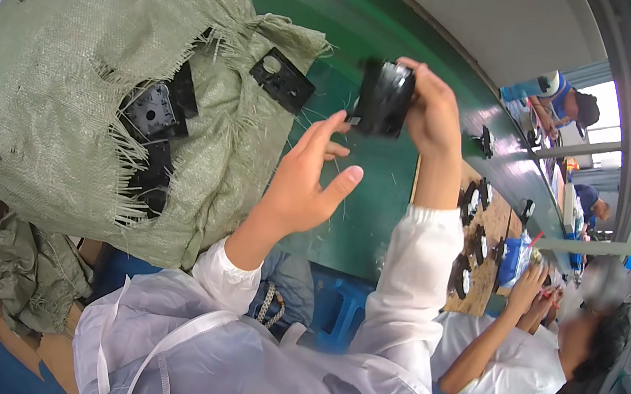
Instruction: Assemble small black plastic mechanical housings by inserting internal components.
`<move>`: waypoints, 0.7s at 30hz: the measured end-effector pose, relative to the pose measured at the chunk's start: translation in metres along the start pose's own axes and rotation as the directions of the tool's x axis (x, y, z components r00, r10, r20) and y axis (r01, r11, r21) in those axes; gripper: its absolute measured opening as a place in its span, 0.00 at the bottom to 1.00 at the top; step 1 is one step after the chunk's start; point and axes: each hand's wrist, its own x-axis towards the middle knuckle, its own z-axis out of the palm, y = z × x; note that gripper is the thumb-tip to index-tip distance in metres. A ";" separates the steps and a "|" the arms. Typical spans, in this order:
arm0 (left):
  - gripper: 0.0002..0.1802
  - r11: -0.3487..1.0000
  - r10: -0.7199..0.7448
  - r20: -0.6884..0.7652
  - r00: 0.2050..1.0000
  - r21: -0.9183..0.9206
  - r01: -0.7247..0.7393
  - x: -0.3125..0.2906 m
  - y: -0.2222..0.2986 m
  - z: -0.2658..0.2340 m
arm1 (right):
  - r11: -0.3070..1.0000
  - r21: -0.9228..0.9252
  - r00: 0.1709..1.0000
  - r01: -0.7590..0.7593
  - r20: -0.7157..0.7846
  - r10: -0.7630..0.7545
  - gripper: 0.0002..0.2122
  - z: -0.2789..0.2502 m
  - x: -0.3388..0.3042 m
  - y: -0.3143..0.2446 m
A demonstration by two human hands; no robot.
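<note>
**Black part held up over the green worktop**

The right hand (pixel 430 108) grips a black part (pixel 384 98), fingers closed round its right side and top, holding it up above the middle of the green worktop (pixel 345 219). The left hand (pixel 303 182) is just below and left of it, fingers spread and loosely curled, gripping nothing; its fingertips come close to the part's lower left corner, and contact cannot be told.

A woven sack (pixel 61 71) lies on the worktop's left end, its frayed mouth torn open. Black frames (pixel 152 115) show inside the tear, stacked one against another. One more black plate (pixel 282 80) rests on the sack's upper right fold.

Along the worktop's right edge sits a board (pixel 494 227) carrying several dark round pieces. A co-worker (pixel 522 357) in white leans there, hands at a blue bag (pixel 515 260).
</note>
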 end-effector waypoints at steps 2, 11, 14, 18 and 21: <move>0.17 0.996 0.024 0.067 0.997 0.083 -0.030 0.003 0.000 -0.001 | 1.000 0.010 0.996 -0.021 -0.087 0.022 0.15 -0.025 0.056 0.014; 0.08 0.969 0.088 0.257 0.962 0.202 -0.142 0.010 0.009 -0.009 | -0.099 -0.986 0.792 -0.137 -0.049 -0.609 0.25 -0.050 0.116 0.066; 0.06 0.976 0.088 0.206 0.975 0.179 -0.126 0.007 0.015 -0.011 | 0.499 -0.825 0.962 0.268 0.200 -0.185 0.30 0.037 0.057 0.029; 0.08 0.982 0.055 0.214 0.975 0.167 -0.092 0.005 0.015 -0.007 | 0.326 -0.802 0.861 0.500 0.501 -0.087 0.38 0.088 0.013 0.060; 0.07 0.984 0.008 0.197 0.980 0.172 -0.042 0.002 0.012 -0.009 | 0.331 -0.848 0.899 0.414 0.438 -0.001 0.38 0.097 0.003 0.049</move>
